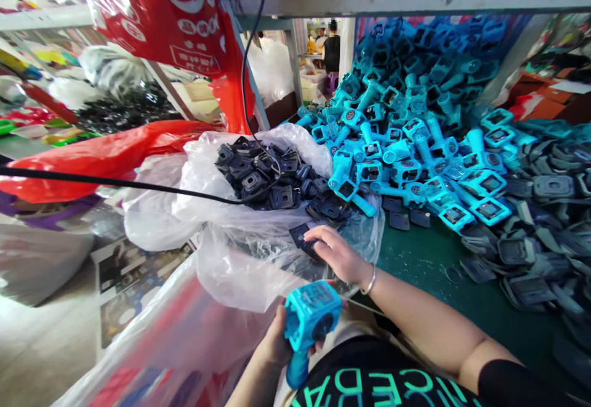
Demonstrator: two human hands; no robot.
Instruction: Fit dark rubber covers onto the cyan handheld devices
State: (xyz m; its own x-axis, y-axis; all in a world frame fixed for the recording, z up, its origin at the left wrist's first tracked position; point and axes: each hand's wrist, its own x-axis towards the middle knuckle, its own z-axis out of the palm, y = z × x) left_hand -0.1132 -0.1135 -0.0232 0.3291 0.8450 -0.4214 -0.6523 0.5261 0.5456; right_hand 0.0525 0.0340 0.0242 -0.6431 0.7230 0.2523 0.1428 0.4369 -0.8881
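The left hand (277, 339) is gripping a blue plastic casing (313, 314), while the right hand (337, 253) is lying half-curled on a dark square plastic piece (301, 234), its grip unclear. Just beyond the right hand, a clear plastic bag (240, 271) is holding dark pieces (258, 176), and a heap of blue casings (406, 124) is sitting further off.

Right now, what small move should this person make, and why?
Probably lift the dark square piece under the right hand toward the blue plastic housing in the left hand: that hand touches it, and the housing's visible face lacks the dark panel piled housings show.
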